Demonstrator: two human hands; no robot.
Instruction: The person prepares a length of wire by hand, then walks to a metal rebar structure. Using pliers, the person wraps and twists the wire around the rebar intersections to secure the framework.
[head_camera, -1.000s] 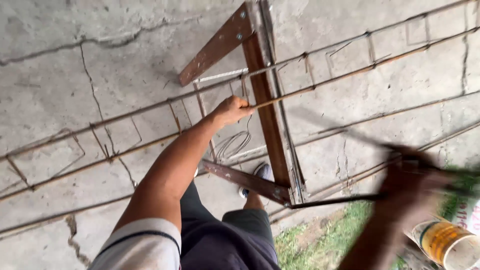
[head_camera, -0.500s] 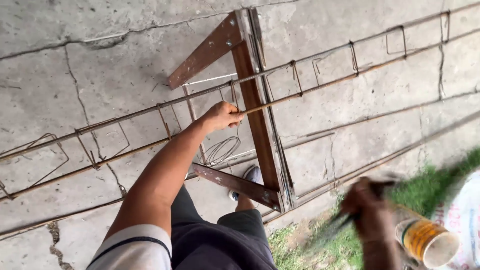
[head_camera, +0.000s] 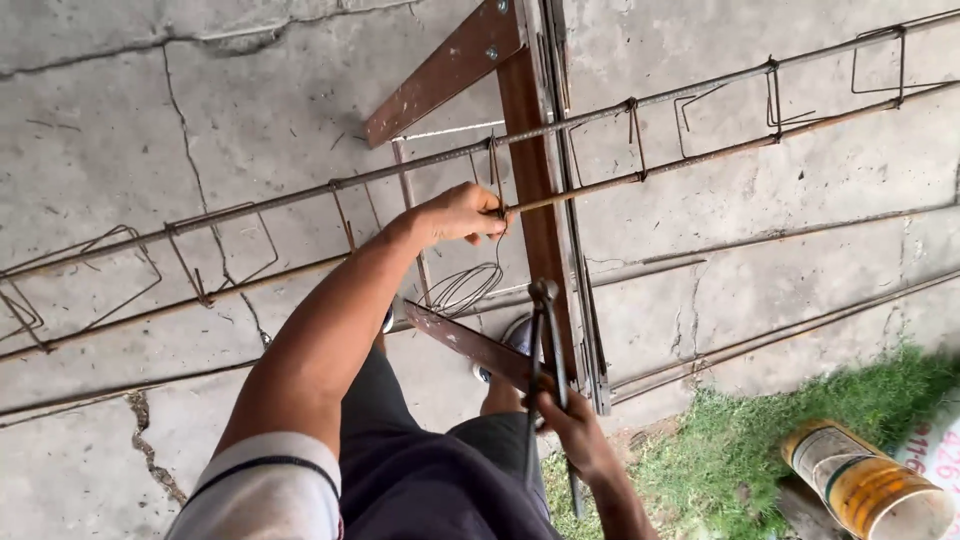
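The left hand (head_camera: 458, 213) pinches thin tie wire (head_camera: 470, 285) against a rusty ribbed steel rebar (head_camera: 640, 178) (fingers closed); the right hand (head_camera: 578, 428) grips dark metal pincers (head_camera: 543, 330).

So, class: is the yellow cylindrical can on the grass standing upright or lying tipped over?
Tipped over. The yellow cylindrical can lies on its side on the grass, its round end facing lower right.

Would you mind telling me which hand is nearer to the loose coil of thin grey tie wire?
Left. The left hand grips the rebar just above the loose coil of thin grey tie wire; the right hand, holding dark metal pincers, is lower right.
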